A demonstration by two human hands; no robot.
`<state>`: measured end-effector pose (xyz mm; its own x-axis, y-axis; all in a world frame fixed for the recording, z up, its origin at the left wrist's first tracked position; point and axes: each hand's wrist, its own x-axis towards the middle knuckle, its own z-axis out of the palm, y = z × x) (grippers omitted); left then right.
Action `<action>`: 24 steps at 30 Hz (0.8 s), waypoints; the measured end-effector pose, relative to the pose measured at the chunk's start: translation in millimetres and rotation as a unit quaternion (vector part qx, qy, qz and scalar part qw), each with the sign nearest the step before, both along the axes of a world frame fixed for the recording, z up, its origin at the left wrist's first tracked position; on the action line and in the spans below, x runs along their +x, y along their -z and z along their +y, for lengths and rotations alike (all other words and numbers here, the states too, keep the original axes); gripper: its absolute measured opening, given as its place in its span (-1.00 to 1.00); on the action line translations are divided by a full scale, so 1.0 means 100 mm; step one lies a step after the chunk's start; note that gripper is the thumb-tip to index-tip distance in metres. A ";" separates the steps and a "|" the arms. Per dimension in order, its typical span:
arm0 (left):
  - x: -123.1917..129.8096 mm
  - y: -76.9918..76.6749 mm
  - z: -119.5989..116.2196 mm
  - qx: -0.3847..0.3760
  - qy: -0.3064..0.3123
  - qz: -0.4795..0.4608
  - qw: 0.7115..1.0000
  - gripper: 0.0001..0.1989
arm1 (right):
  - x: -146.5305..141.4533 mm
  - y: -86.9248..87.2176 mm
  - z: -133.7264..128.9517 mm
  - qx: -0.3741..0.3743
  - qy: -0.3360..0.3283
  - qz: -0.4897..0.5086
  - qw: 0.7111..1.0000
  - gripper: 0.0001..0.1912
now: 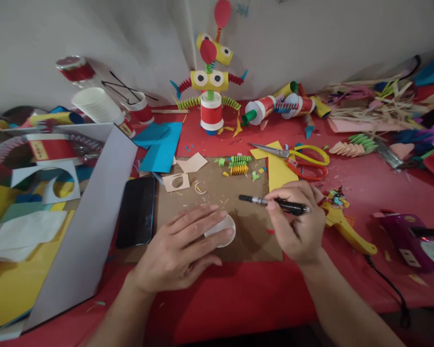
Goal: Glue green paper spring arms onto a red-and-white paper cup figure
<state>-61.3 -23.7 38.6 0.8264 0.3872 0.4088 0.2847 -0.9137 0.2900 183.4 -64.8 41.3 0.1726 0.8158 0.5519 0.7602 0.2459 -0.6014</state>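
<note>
The left hand point(183, 246) rests extended, slightly parted fingers on a white disc point(229, 224) above the brown cardboard point(255, 243); the right hand point(298, 221) pinches a black pen point(292, 206). The red-banded cup's point(211, 116) print is illegible.

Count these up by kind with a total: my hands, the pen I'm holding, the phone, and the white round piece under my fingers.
Left hand and right hand: 2
Pen: 1
Phone: 1
White round piece: 1
Total: 5
</note>
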 end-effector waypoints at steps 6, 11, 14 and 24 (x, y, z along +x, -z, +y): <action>0.02 0.07 -0.01 -0.006 -0.006 -0.001 1.000 -0.46 | -0.06 0.01 0.02 -0.032 -0.048 0.045 0.997 -0.89; 0.02 0.10 -0.02 -0.016 -0.007 -0.007 1.000 -0.45 | -0.11 0.02 0.03 -0.034 -0.064 0.022 0.997 -0.89; 0.03 0.10 -0.02 -0.015 0.002 -0.007 1.000 -0.46 | -0.12 0.03 0.03 -0.034 -0.067 0.017 0.997 -0.89; 0.06 0.09 -0.02 -0.011 -0.051 -0.025 0.998 -0.47 | -0.13 0.04 0.03 -0.032 -0.078 0.019 0.996 -0.89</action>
<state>-55.4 -25.7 29.7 0.7614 0.4773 0.4387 0.3606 -0.8742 0.3252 169.9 -61.6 36.8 0.0609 0.8674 0.4938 0.6917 0.3200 -0.6474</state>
